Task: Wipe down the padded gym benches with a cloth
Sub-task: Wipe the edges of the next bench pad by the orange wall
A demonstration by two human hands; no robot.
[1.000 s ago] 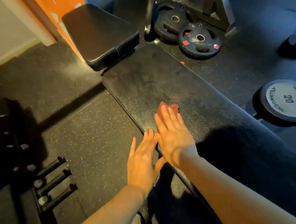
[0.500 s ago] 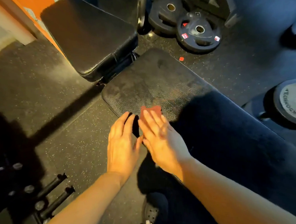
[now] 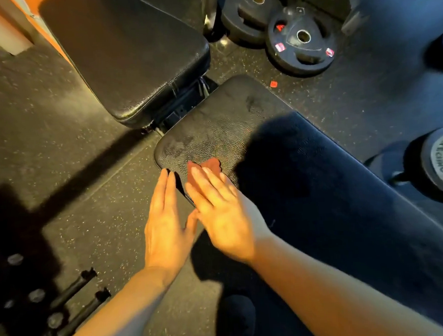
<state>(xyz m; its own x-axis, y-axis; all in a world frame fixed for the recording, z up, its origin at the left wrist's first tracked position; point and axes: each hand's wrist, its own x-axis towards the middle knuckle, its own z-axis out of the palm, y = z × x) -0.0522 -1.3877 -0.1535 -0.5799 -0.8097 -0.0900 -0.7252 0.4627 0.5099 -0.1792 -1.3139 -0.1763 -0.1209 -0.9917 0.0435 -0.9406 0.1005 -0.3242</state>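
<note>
The right hand (image 3: 223, 214), at the centre of the frame, lies flat with its fingers (image 3: 203, 179) straight and released, pressing a reddish-brown cloth (image 3: 211, 164) onto the near padded bench pad (image 3: 228, 123). Only the far edge of the cloth shows beyond the fingertips, close to the pad's rounded left corner. The left hand (image 3: 164, 222) sits just beside the right, fingers straight and together, released and grasping nothing, its tips reaching the pad's left edge; whether they touch it I cannot tell. The lower right part of the pad is in deep shadow. A second padded bench section (image 3: 129, 52) stands tilted in the upper left of the frame, just beyond the near pad, with a gap of metal frame between them. Black weight plates (image 3: 301, 45) lie on the speckled rubber floor (image 3: 75, 188) at upper centre, with a small red scrap (image 3: 273, 84) near them. A dumbbell head (image 3: 438, 164) sits at the right edge, and dark rack pegs (image 3: 76, 301) at lower left
</note>
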